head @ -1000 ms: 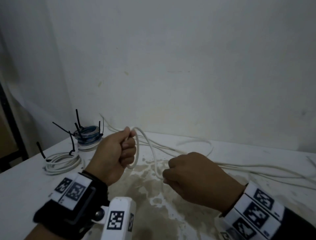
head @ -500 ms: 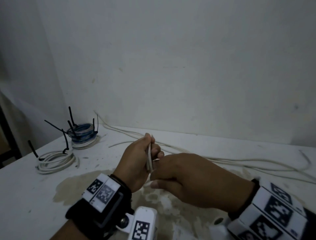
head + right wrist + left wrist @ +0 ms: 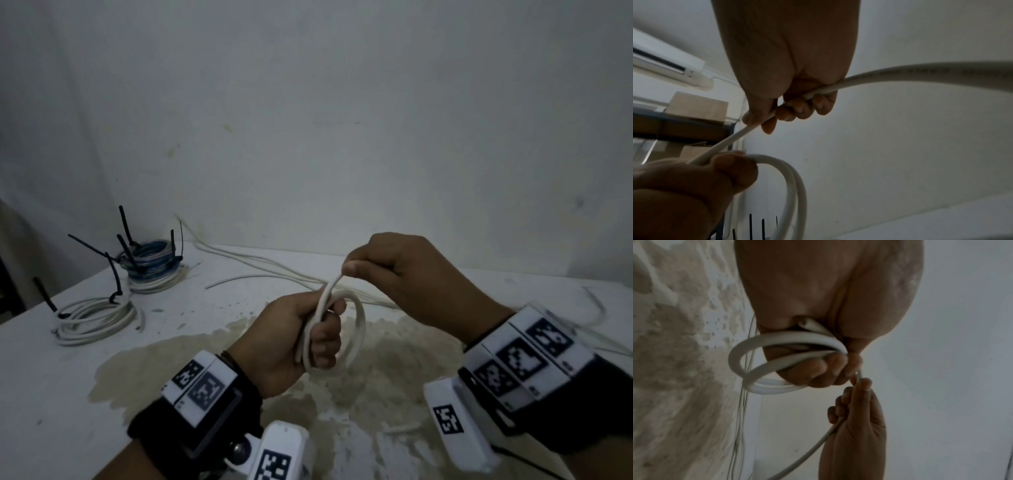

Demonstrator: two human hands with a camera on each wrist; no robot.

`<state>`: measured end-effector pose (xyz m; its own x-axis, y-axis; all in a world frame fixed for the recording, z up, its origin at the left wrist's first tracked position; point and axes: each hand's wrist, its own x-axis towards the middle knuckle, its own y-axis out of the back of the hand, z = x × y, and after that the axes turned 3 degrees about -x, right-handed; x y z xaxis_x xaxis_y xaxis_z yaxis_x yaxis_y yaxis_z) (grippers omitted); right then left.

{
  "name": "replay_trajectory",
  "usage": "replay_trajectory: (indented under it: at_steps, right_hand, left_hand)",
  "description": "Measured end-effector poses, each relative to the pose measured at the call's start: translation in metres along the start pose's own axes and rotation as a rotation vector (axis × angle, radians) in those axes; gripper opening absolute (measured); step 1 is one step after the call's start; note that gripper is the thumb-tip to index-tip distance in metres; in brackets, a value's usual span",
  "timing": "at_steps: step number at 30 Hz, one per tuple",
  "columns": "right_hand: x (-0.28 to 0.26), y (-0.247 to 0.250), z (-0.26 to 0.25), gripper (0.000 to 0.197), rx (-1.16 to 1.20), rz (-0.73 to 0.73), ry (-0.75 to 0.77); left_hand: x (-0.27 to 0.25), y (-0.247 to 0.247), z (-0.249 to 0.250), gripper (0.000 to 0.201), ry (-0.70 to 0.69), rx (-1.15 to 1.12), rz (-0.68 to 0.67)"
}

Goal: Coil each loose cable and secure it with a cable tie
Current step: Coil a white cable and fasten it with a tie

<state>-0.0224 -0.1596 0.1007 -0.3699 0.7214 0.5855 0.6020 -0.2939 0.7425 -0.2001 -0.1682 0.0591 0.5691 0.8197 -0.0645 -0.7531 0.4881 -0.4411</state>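
Now, left hand (image 3: 294, 337) clasping coiled white cable (image 3: 356, 329), right hand (image 3: 394, 274) pinching its strand above.

White cable (image 3: 356, 329), black ties (image 3: 125, 224)

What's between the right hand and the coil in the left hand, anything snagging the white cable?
Nothing visible. The white cable runs free from the right hand to the loops gripped by the left hand; its slack trails across the table.
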Motion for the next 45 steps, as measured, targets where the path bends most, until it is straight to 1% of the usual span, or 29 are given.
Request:
replay_trajectory:
  at_steps: [3, 5, 7, 10, 12, 14, 17, 18, 20, 23, 25, 26, 28, 29, 30, 32, 33, 34, 35, 37, 39, 40, 42, 43, 44, 45]
  right_hand:
    - [-0.001, -0.005, 0.005, 0.016, 0.039, 0.009, -0.076]
    - [-0.004, -0.010, 0.006, 0.017, 0.069, 0.007, -0.105]
    - [-0.007, -0.015, 0.005, 0.021, 0.103, -0.016, -0.138]
    - [-0.010, -0.021, 0.003, 0.030, 0.144, -0.099, -0.185]
    - [-0.011, -0.022, 0.000, 0.029, 0.178, -0.128, -0.171]
    - [-0.009, -0.020, -0.003, 0.019, 0.210, -0.126, -0.134]
    - [-0.008, -0.020, -0.004, 0.020, 0.218, -0.106, -0.096]
    - [-0.008, -0.020, -0.003, 0.021, 0.208, -0.085, -0.085]
    - [-0.007, -0.020, -0.002, 0.025, 0.150, 0.016, -0.049]
    - [-0.004, -0.016, -0.001, 0.031, 0.080, 0.199, -0.044]
    - [-0.001, -0.012, 0.000, 0.035, 0.081, 0.244, -0.075]
    - [-0.001, -0.011, 0.001, 0.035, 0.079, 0.228, -0.095]
    - [0.001, -0.008, 0.000, 0.029, 0.055, 0.160, -0.128]
    - [0.002, -0.005, -0.002, 0.024, 0.050, 0.125, -0.133]
    - [0.004, -0.002, -0.004, 0.023, 0.068, 0.080, -0.133]
    - [0.006, 0.007, -0.013, 0.037, 0.123, -0.052, -0.122]
    - [0.008, 0.011, -0.017, 0.035, 0.122, -0.115, -0.106]
    - [0.010, 0.015, -0.022, 0.028, 0.089, -0.159, -0.078]
    - [0.011, 0.019, -0.025, 0.023, 0.041, -0.187, -0.059]
    - [0.012, 0.024, -0.027, 0.032, -0.039, -0.184, -0.061]
    - [0.010, 0.026, -0.024, 0.037, -0.112, -0.103, -0.088]
    - [0.008, 0.027, -0.019, 0.037, -0.150, -0.034, -0.105]
    - [0.005, 0.030, 0.001, 0.033, -0.182, 0.162, -0.182]
    - [0.002, 0.032, 0.014, 0.031, -0.162, 0.278, -0.236]
    - [0.000, 0.035, 0.026, 0.030, -0.123, 0.393, -0.292]
    - [-0.002, 0.038, 0.037, 0.031, -0.077, 0.499, -0.338]
  left_hand:
    - [0.002, 0.003, 0.004, 0.037, 0.038, -0.084, -0.014]
    - [0.004, 0.004, 0.007, 0.042, 0.054, -0.072, 0.002]
    - [0.004, 0.005, 0.010, 0.042, 0.058, -0.006, 0.026]
    - [0.003, 0.006, 0.017, 0.038, 0.057, 0.065, 0.050]
    - [0.003, 0.008, 0.024, 0.040, 0.064, 0.069, 0.042]
    - [0.003, 0.009, 0.028, 0.046, 0.062, 0.064, 0.032]
    - [0.002, 0.008, 0.032, 0.044, 0.035, 0.083, 0.008]
    - [0.002, 0.006, 0.033, 0.041, 0.014, 0.100, 0.008]
    - [0.002, 0.002, 0.032, 0.038, -0.067, 0.143, 0.043]
    - [0.005, -0.003, 0.028, 0.040, -0.275, 0.186, 0.119]
    - [0.007, -0.007, 0.028, 0.041, -0.379, 0.146, 0.140]
    - [0.008, -0.009, 0.029, 0.039, -0.406, 0.146, 0.155]
    - [0.010, -0.011, 0.034, 0.038, -0.434, 0.234, 0.201]
    - [0.010, -0.013, 0.037, 0.038, -0.442, 0.312, 0.217]
    - [0.010, -0.014, 0.039, 0.039, -0.450, 0.407, 0.223]
    - [0.010, -0.019, 0.043, 0.039, -0.461, 0.594, 0.221]
    - [0.010, -0.022, 0.045, 0.039, -0.466, 0.668, 0.224]
    - [0.011, -0.025, 0.046, 0.039, -0.476, 0.723, 0.234]
    - [0.013, -0.027, 0.046, 0.035, -0.487, 0.749, 0.247]
    - [0.016, -0.031, 0.046, 0.020, -0.501, 0.693, 0.275]
    - [0.022, -0.033, 0.043, 0.010, -0.523, 0.650, 0.308]
    - [0.025, -0.034, 0.041, 0.007, -0.552, 0.694, 0.366]
    - [0.030, -0.033, 0.032, 0.012, -0.668, 0.796, 0.511]
    - [0.031, -0.035, 0.027, 0.017, -0.709, 0.820, 0.537]
    - [0.031, -0.039, 0.021, 0.026, -0.679, 0.841, 0.489]
    - [0.030, -0.044, 0.013, 0.037, -0.568, 0.844, 0.384]
